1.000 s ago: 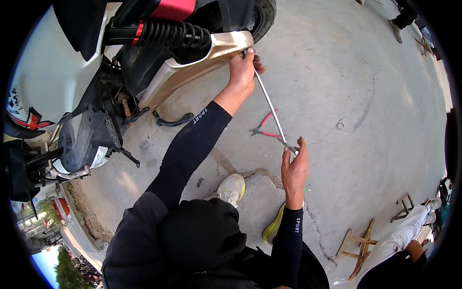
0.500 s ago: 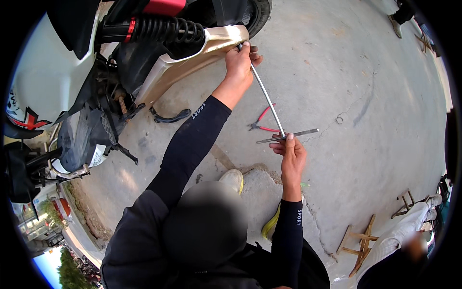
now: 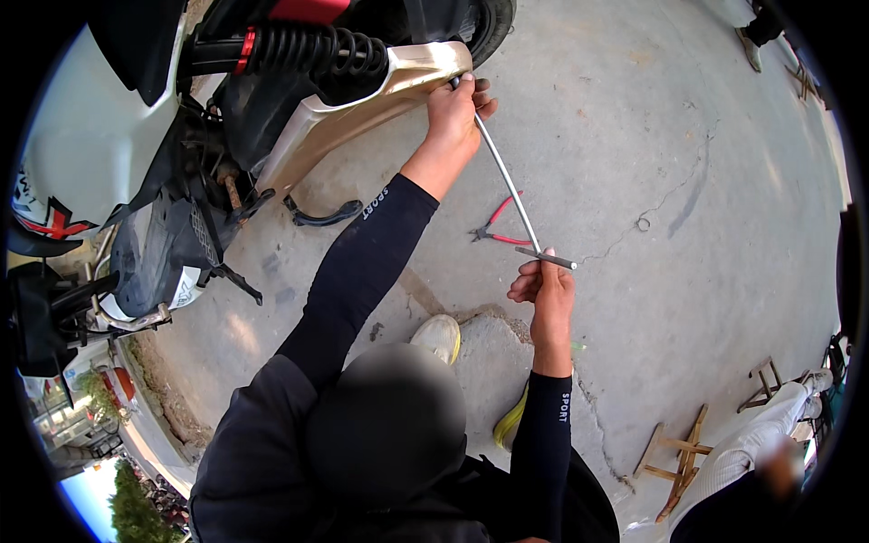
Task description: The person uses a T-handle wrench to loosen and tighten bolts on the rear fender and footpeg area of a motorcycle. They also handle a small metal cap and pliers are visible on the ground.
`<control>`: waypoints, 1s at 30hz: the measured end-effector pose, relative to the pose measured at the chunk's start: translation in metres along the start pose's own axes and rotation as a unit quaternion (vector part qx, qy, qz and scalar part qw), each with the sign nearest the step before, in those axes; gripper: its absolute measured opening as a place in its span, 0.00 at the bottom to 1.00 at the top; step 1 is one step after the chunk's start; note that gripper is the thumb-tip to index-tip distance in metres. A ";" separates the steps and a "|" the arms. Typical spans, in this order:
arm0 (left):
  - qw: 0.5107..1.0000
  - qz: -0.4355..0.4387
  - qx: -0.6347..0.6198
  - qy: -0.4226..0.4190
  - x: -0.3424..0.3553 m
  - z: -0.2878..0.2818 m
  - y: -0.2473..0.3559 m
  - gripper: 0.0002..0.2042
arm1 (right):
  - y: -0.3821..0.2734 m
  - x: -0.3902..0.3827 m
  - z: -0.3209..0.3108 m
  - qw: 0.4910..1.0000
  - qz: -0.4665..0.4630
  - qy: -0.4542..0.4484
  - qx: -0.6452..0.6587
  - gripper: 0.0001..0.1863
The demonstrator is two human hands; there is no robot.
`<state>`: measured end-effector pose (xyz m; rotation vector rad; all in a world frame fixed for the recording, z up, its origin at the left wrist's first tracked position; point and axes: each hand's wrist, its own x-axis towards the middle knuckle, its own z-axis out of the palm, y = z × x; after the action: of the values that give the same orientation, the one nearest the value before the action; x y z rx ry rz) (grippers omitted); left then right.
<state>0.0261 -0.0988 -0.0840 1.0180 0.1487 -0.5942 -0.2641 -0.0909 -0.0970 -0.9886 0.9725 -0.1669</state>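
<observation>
A long-shafted T-handle wrench [image 3: 507, 185] runs from the pale gold swing arm [image 3: 317, 136] of a motorcycle back toward me. My left hand [image 3: 451, 122] is closed round its far end, against the tip of the swing arm. That hand hides what the wrench meets. At the near end, my right hand [image 3: 550, 303] grips the junction with the crossbar, thumb on top and fingers curled beneath. Red-handled cutting pliers [image 3: 500, 224] lie spread on the concrete beside the shaft.
A black coil shock absorber [image 3: 312, 52] and a tyre [image 3: 493, 32] are above the swing arm. A curved black part [image 3: 323, 213] lies on the cracked concrete [image 3: 652, 163]. At right are a wooden stool [image 3: 679, 462] and a seated person [image 3: 751, 434]; another person's shoe [image 3: 749, 50] is far right.
The wrench's crossbar has turned in my right hand, its right end now lower and nearer the hand. My left hand stays at the swing arm's tip.
</observation>
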 end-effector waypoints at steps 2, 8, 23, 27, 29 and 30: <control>1.000 0.004 -0.001 0.001 0.001 -0.001 0.000 0.04 | -0.001 -0.003 0.005 0.999 -0.001 -0.001 0.046 0.26; 1.000 0.005 0.007 0.000 0.000 -0.002 -0.001 0.04 | -0.004 -0.001 0.008 0.938 0.028 -0.090 0.333 0.22; 0.967 -0.150 0.158 -0.132 0.013 -0.043 -0.004 0.06 | -0.008 0.006 -0.003 0.959 -0.242 -0.048 -0.142 0.19; 0.888 -0.162 0.364 -0.229 -0.092 -0.120 0.007 0.17 | -0.023 -0.020 -0.070 0.968 -0.005 -0.170 -0.183 0.15; 0.796 -0.182 0.551 -0.170 -0.120 -0.201 -0.008 0.22 | -0.033 -0.040 -0.089 0.949 0.033 -0.152 -0.273 0.15; 0.663 -0.096 0.733 -0.121 -0.141 -0.234 -0.017 0.19 | -0.035 -0.049 -0.099 0.925 0.028 -0.147 -0.348 0.13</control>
<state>-0.0646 0.1459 -0.1667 2.4997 -0.6017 -1.0599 -0.3578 -0.1475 -0.0579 -1.5804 0.7844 0.3979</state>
